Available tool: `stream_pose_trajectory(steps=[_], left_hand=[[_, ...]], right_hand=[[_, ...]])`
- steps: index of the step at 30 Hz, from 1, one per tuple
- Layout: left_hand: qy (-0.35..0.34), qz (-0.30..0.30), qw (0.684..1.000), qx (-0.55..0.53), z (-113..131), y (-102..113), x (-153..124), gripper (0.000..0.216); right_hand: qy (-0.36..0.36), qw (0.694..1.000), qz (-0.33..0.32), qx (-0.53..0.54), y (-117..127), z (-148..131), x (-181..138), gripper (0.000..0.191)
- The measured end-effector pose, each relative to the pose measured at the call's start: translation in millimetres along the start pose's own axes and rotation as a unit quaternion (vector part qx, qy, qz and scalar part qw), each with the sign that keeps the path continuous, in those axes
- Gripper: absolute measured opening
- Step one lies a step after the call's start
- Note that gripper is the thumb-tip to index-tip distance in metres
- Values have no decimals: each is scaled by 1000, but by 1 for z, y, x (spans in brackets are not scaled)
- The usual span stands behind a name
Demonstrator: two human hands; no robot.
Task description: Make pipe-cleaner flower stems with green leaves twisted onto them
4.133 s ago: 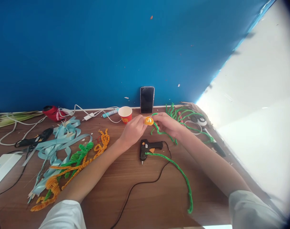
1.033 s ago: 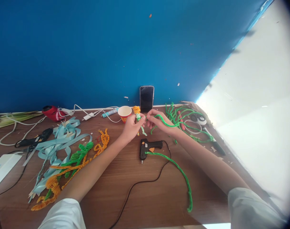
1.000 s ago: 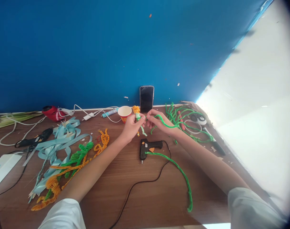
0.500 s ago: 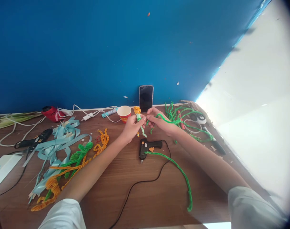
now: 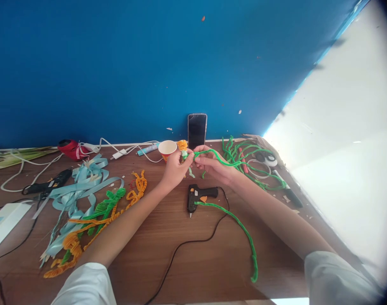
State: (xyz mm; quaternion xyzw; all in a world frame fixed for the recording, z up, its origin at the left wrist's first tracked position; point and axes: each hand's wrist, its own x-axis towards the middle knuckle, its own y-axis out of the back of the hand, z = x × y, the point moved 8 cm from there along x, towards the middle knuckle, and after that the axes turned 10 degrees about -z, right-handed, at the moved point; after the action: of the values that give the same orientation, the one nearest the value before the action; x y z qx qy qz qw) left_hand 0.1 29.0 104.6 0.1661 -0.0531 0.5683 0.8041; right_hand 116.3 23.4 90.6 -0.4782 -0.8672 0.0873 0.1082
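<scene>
My left hand [image 5: 176,169] is closed round a small pipe cleaner figure [image 5: 182,145] with a coiled orange top and pale green below; its middle is hidden by my fingers. Facing it, my right hand [image 5: 214,163] pinches a long green pipe cleaner [image 5: 217,155], which runs from my left fingertips back over the hand towards a loose green bundle. The two hands nearly touch. Below them a black glue gun [image 5: 196,197] lies on the table, with another green pipe cleaner [image 5: 240,224] curving away from it to the front.
A phone [image 5: 197,129] leans on the blue wall beside a paper cup [image 5: 167,148]. Light blue ribbon [image 5: 72,197] and orange pipe cleaners [image 5: 73,245] lie left. On the right are a green pipe cleaner bundle [image 5: 234,150], a tape roll [image 5: 270,159] and a knife-like tool [image 5: 290,192].
My right hand has drawn the green pipe cleaner up against the figure at my left fingertips. My left hand covers more of the figure. The view has shifted slightly.
</scene>
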Motion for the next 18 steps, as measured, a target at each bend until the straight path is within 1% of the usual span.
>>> stream_pose_trajectory(steps=[2,5,7,12,15,17,18], left_hand=[[23,10,999,-28,-5,3,1,20],[43,21,998,-47,-12,6,3,20],[46,20,998,-48,-14,6,4,19],[72,-7,996,-60,-18,1,3,18],[90,-25,992,-84,-22,-4,2,21],[96,-34,990,-94,-23,-7,1,23],[96,-40,990,-95,-23,-8,1,24]], right_hand=[[29,992,-1,-126,0,-7,-1,37],[70,951,28,-301,2,-17,-4,36],[87,923,35,-372,2,-22,-5,35],[135,876,5,-463,1,-32,-5,27],[142,849,9,-510,4,-33,-6,23],[137,840,25,-524,5,-32,-6,21],[130,846,35,-517,6,-31,-7,21]])
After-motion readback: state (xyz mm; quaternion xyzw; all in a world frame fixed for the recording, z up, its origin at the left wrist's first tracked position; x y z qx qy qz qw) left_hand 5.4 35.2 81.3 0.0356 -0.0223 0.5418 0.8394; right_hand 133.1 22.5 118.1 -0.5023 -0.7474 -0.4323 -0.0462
